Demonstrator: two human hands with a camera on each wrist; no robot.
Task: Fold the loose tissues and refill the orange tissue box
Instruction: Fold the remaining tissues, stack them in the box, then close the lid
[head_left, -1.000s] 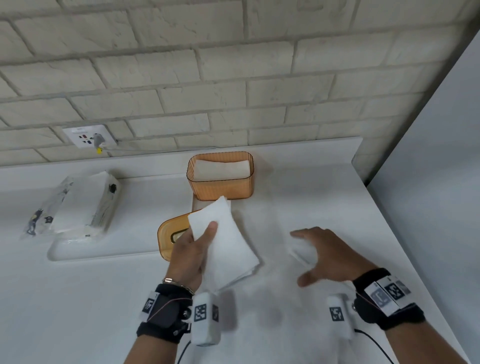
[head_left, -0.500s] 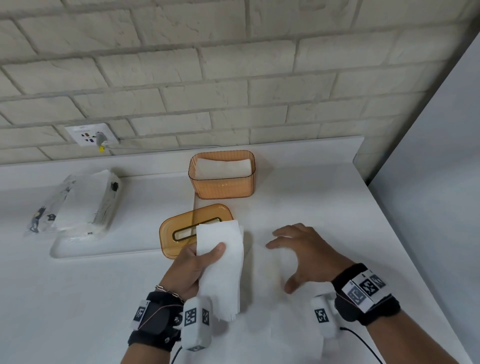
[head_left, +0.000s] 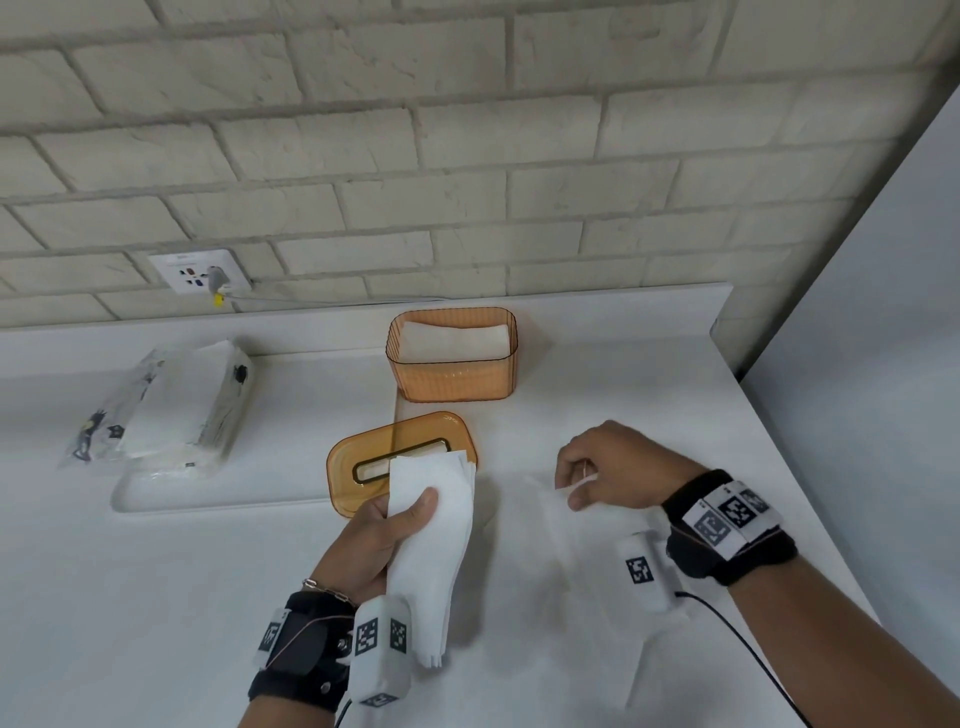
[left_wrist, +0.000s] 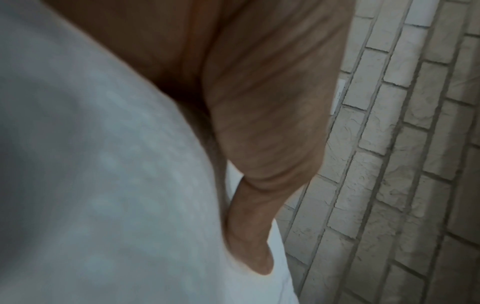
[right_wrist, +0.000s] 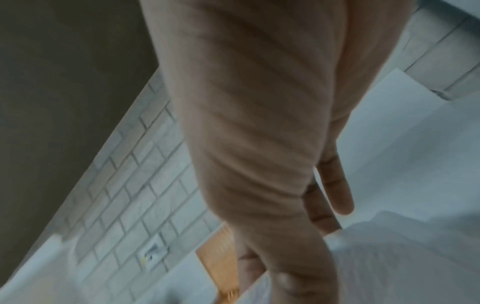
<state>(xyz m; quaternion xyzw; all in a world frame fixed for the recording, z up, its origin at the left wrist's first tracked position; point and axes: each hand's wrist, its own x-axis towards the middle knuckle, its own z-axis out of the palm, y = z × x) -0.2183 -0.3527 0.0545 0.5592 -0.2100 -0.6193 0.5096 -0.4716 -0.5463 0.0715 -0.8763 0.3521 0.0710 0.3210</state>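
The orange tissue box (head_left: 452, 382) stands open near the wall with folded white tissues inside. Its orange lid (head_left: 363, 457) lies flat in front of it, slot up. My left hand (head_left: 384, 525) grips a stack of folded white tissues (head_left: 434, 545) above the counter, thumb on top; the left wrist view shows the thumb (left_wrist: 249, 236) pressed on that tissue (left_wrist: 103, 185). To the right, my right hand (head_left: 597, 478) pinches the edge of a loose white tissue (head_left: 587, 530) lying on the white counter. The right wrist view is blurred, showing the fingers (right_wrist: 335, 185) over the tissue (right_wrist: 389, 267).
A white tray (head_left: 171, 493) at the left holds a torn plastic tissue pack (head_left: 171, 400). A wall socket (head_left: 200, 270) with a plug sits on the brick wall. The counter (head_left: 156, 597) ends at a grey panel (head_left: 883, 338) on the right.
My left hand drew the folded tissues nearer and turned them upright. My right hand, spread flat before, has curled and now pinches the loose tissue's edge.
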